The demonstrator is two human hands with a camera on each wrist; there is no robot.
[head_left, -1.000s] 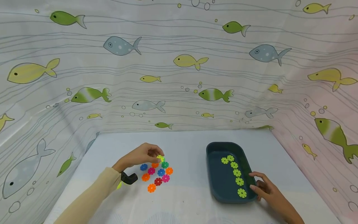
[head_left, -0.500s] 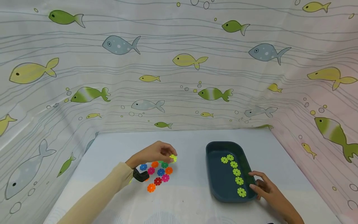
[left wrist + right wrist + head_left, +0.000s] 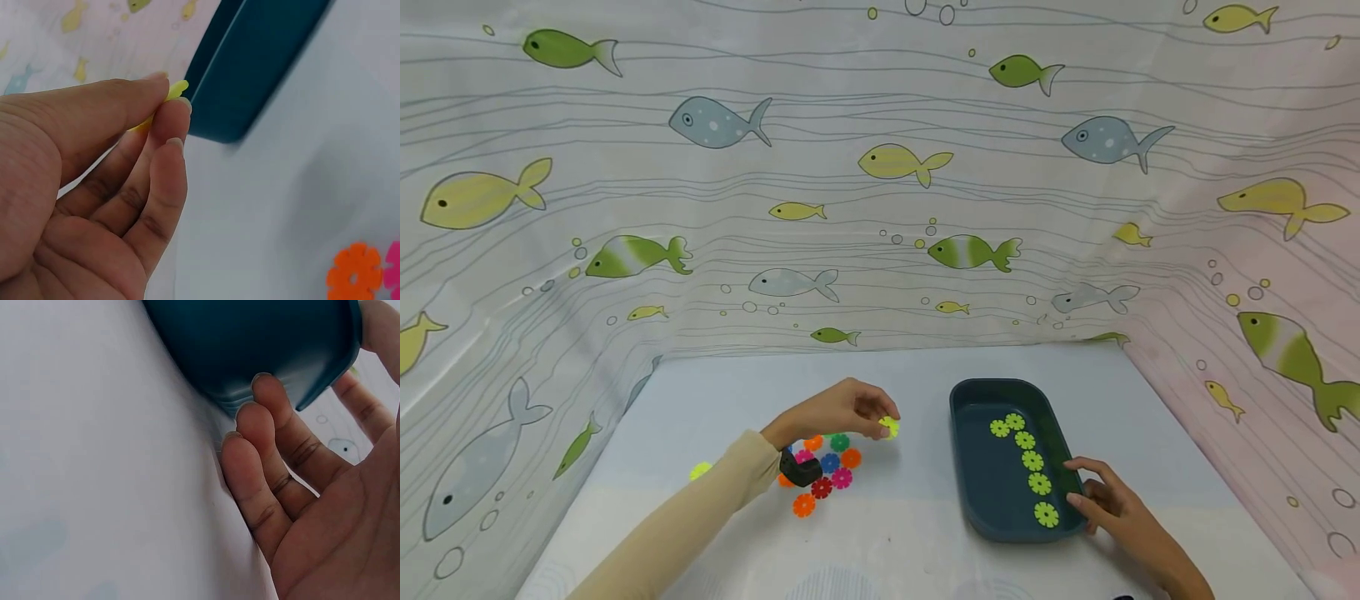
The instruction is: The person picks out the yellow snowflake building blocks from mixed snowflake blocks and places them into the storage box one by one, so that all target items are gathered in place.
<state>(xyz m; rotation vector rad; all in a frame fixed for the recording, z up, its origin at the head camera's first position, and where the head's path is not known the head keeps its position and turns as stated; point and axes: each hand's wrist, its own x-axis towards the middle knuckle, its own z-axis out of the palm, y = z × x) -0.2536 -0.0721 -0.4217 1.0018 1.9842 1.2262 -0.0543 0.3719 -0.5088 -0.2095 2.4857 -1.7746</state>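
My left hand (image 3: 850, 412) pinches a yellow notched plastic disc (image 3: 889, 427) between thumb and fingertips, above the table between the loose discs and the tray. Seen edge-on in the left wrist view, that yellow disc (image 3: 177, 90) is partly hidden by the fingers. A dark teal tray (image 3: 988, 500) stands to the right, with several yellow-green discs (image 3: 1032, 460) lying inside in a bent row. At its right wall my right hand (image 3: 1112, 508) grips the rim with thumb and index finger. In the right wrist view its other fingers (image 3: 247, 465) are bent beside the tray's outer wall.
Several loose notched discs in orange (image 3: 804, 505), blue (image 3: 830, 463), pink, green (image 3: 839, 442) and dark red (image 3: 822, 487) lie on the table at left. Another yellow disc (image 3: 701, 471) lies behind the left sleeve. Fish-patterned sheeting (image 3: 865, 242) encloses the table's back and sides.
My left hand has moved right with the yellow disc, away from the loose discs and toward the tray. The right hand and tray have stayed in place.
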